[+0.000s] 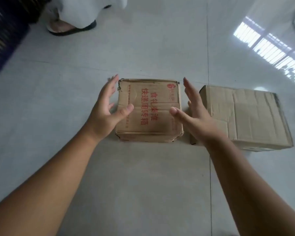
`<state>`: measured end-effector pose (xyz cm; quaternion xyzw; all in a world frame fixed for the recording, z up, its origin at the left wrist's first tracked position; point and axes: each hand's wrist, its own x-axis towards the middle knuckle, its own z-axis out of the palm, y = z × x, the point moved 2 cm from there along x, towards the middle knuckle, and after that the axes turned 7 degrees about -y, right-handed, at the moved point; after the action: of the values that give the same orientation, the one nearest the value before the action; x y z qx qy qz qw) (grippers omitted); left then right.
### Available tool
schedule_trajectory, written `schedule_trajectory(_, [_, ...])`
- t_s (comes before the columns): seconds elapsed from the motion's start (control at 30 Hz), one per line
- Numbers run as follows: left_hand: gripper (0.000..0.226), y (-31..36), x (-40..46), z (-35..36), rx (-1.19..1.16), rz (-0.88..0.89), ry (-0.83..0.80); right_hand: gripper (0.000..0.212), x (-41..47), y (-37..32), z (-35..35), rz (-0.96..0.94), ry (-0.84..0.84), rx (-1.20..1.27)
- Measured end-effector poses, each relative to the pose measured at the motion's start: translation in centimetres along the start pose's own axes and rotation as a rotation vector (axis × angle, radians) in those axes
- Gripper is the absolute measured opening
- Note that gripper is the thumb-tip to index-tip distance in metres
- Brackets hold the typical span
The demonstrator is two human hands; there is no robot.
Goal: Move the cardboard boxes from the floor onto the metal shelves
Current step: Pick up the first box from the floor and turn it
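Note:
A worn cardboard box with red printed characters (pixel 152 106) lies flat on the grey tiled floor in the middle of the view. My left hand (pixel 106 108) hovers at its left side, fingers spread, thumb over the box top. My right hand (pixel 194 113) is held open at the box's right side, palm facing the box, thumb over its top. Neither hand grips the box. A second, plain cardboard box (pixel 249 116) lies on the floor just right of my right hand. No metal shelves are in view.
Another person's foot in a dark sandal (pixel 70 28) stands at the top left, under white clothing. A dark blue slatted crate (pixel 5 31) fills the far left corner. Bright window light reflects on the floor (pixel 269 50) at the right.

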<state>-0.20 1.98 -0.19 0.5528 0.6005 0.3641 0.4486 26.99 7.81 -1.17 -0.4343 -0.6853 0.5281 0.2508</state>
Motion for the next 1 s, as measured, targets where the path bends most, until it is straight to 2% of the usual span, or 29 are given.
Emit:
schedule_trajectory(0.07, [0.107,-0.9,0.0,0.0,0.039,-0.029,0.016,0.114,-0.1,0.9,0.3,0.077,0.020,-0.023])
schedule_trajectory(0.17, [0.116,-3.4,-0.2,1.0,0.075,-0.126,-0.038,0.128,0.4,3.0,1.7,0.224,-0.038,-0.087])
schedule_trajectory(0.27, [0.126,-4.7,-0.5,2.5,0.111,-0.180,-0.123,0.133,0.9,4.1,3.2,0.278,-0.101,-0.129])
schedule_trajectory(0.33, [0.128,-5.0,-0.5,2.8,0.107,-0.182,-0.076,0.136,0.6,4.7,3.4,0.296,-0.069,-0.100])
schedule_trajectory(0.5, [0.126,-5.7,-0.2,2.2,0.073,-0.165,-0.053,0.138,0.6,6.1,3.0,0.279,-0.073,-0.056])
schedule_trajectory(0.63, [0.127,-6.0,-0.1,1.5,0.033,-0.161,-0.103,0.137,0.6,6.7,2.0,0.244,-0.161,0.023])
schedule_trajectory(0.8, [0.141,-6.4,-0.2,1.4,-0.028,-0.175,-0.168,0.146,0.5,6.7,1.9,0.225,-0.221,0.080])
schedule_trajectory(1.0, [0.158,-6.9,-0.2,1.4,-0.066,-0.172,-0.204,0.144,0.3,7.1,2.1,0.171,-0.266,0.087])
